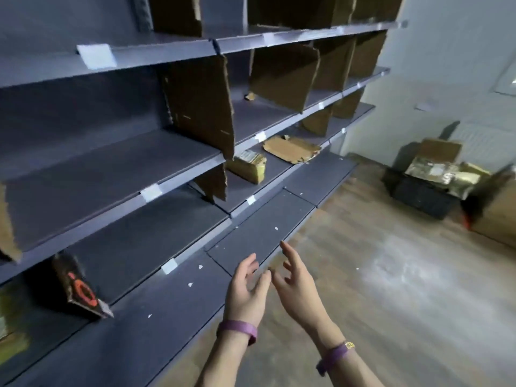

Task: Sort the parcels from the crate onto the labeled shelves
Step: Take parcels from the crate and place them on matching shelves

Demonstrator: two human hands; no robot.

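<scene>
Standing at the shelves (111,157) with nothing held: left grip (245,289) and right grip (300,291) both released, fingers loose, low in the centre of the frame. Judged the sorting barely started. Counted one taped brown parcel (247,166) shelved mid-frame beside a cardboard divider (199,101), and at lower left a dark box with a red ring (81,289), perhaps another. Saw the crate (418,196) on the floor at right, well apart, heaped with more parcels (444,174). Found most labelled bays bare.
</scene>
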